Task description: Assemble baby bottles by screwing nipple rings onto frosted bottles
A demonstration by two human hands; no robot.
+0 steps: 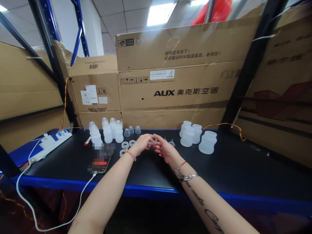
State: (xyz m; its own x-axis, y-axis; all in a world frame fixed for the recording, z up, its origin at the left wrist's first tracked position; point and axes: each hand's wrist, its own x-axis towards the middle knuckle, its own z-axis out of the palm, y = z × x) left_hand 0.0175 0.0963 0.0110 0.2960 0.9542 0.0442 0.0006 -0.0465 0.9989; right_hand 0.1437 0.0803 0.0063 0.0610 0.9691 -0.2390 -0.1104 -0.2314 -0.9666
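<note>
My left hand (142, 145) is closed in a pinch around a small translucent bottle collar ring (153, 141). Meeting it from the other side, my right hand (165, 149) grips the same ring with its thumb and forefinger, the other fingers loosely bent; part of the ring is hidden by fingers. Several more collar rings (125, 145) lie beside my left wrist. Behind them stand clear dome caps (127, 132). Just past my right hand are clear silicone nipples (172, 143), partly covered. Open frosted feeding bottles (208, 143) stand upright at the right, and capped bottles (107, 132) at the left.
A phone (104, 159) on a white charging cable (83, 191) lies at the left, near a red-and-white marker (87, 141) and a power strip (52, 146). Cardboard boxes (185, 107) wall the back of the black tabletop (234, 175). Dark rack posts (246, 74) rise at both sides.
</note>
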